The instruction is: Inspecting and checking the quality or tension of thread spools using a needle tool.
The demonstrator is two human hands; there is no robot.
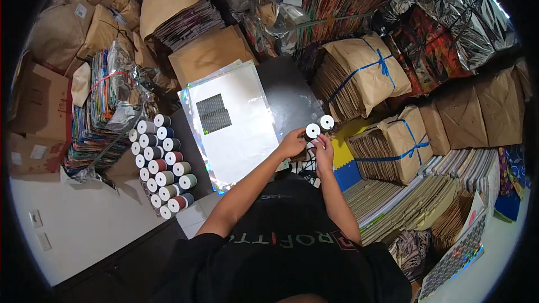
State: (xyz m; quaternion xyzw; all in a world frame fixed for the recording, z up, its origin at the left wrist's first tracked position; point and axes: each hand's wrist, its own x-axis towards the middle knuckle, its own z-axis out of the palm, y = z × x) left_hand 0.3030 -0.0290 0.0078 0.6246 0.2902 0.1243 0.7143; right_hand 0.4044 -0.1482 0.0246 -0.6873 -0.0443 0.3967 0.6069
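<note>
At the right corner of the dark table, my left hand (292,143) grips a white-ended spool (313,131) from its left side. My right hand (324,151) has its fingertips on the near rim of that same spool; whether a thread end is between them is too small to see. Just behind it stands a second spool (326,122) with a white end and a dark side. To the left lies a white sheet (246,126) with a shiny holographic border. On the sheet sits a block of dark narrow strips (214,113) in two rows.
Several thread spools (162,166) of various colours stand grouped at the table's left edge. Brown paper bundles tied with blue cord (366,71) flank the right side. Stacked packaging (101,105) rises at the left. Cables (306,166) hang below my hands.
</note>
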